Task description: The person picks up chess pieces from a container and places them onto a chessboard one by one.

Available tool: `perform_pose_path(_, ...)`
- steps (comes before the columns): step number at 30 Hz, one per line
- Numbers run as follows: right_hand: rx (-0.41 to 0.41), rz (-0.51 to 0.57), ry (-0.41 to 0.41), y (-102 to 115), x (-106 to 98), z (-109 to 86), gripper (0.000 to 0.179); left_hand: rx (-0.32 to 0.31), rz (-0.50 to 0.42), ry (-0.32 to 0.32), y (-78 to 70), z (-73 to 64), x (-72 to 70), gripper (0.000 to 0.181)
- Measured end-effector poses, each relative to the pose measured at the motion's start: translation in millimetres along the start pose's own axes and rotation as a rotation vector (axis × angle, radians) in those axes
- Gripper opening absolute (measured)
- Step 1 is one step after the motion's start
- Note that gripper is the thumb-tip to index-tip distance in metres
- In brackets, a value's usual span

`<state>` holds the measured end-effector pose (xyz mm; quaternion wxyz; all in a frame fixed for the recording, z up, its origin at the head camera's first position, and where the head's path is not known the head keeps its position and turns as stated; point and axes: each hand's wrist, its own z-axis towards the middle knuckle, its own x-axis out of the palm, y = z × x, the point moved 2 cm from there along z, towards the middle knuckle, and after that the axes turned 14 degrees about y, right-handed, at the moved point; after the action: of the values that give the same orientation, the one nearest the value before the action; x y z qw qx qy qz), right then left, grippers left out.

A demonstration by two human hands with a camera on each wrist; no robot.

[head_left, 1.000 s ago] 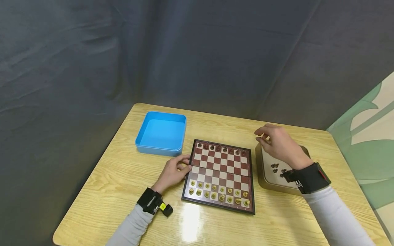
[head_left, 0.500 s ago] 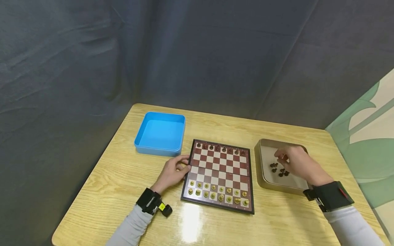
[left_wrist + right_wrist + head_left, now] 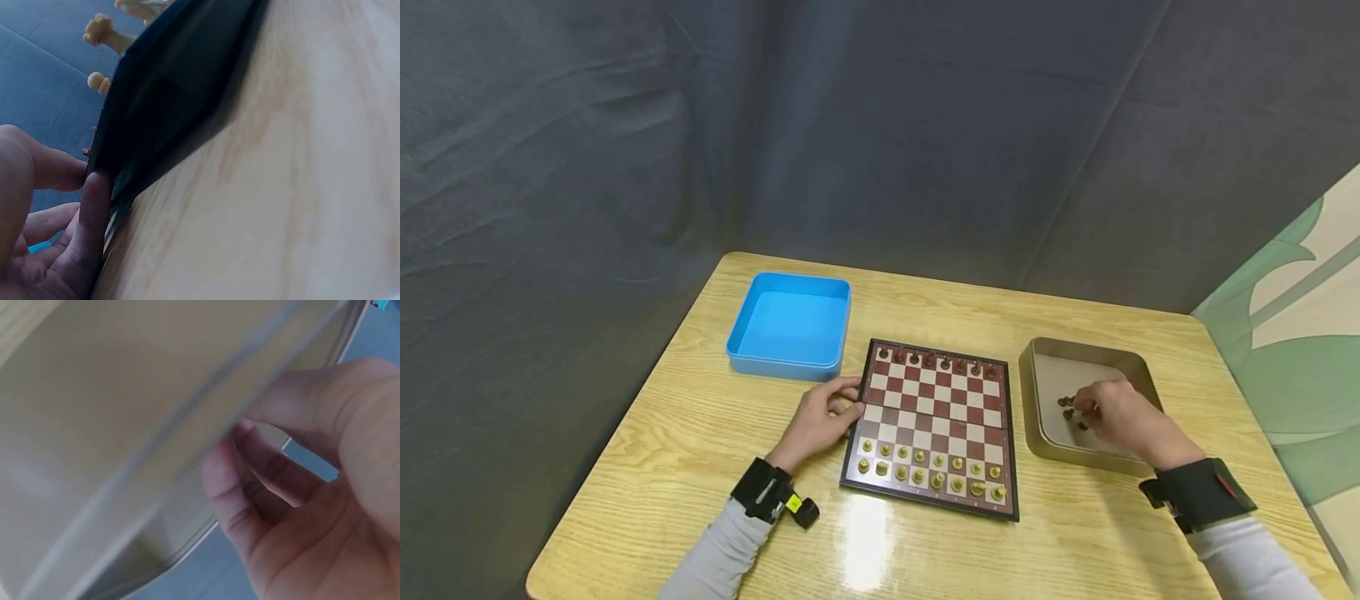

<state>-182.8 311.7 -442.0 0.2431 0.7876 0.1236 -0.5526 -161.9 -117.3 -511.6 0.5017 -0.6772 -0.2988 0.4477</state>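
Note:
In the head view a magnetic-style chessboard (image 3: 936, 417) lies on the table. Two rows of gold pieces (image 3: 919, 477) stand on its near side, and one row of dark pieces (image 3: 929, 361) along its far side. My left hand (image 3: 817, 421) holds the board's left edge; the left wrist view has thumb and finger meeting at that edge. My right hand (image 3: 1127, 421) reaches down into a tan tin (image 3: 1037, 429), with its fingertips among several dark chess pieces (image 3: 1067, 413). In the right wrist view the tin's wall covers the fingertips, so whether they grip a piece is hidden.
A blue square tray (image 3: 790, 329) sits at the back left of the wooden table (image 3: 700, 442). The tin stands just right of the board. A dark curtain (image 3: 880, 142) hangs behind the table's back edge.
My right hand has moved from above the tin's far left rim, across to the right, then down onto the dark pieces inside. The left hand stays at the board's edge.

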Motion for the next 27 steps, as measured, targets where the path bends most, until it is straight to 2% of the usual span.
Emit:
perform_pose_path(8,0.003,0.023,0.040,-4,6,-3.8,0.028,0.012,0.005,0.003,-1.6,-0.5,0.8,0.044)
perform_pose_path(18,-0.015,-0.031,-0.002,-5,10,-5.8,0.032,0.010,0.008,0.004,-1.1,-0.6,-0.4,0.044)
perform_pose_path(23,0.007,-0.006,-0.023,-5,5,-6.6,0.028,0.011,0.007,-0.003,-1.6,-0.4,-1.2,0.044)
perform_pose_path(27,-0.006,-0.021,-0.042,-3,0,-7.2,0.025,0.011,0.003,0.000,-1.2,-0.1,-0.8,0.044)
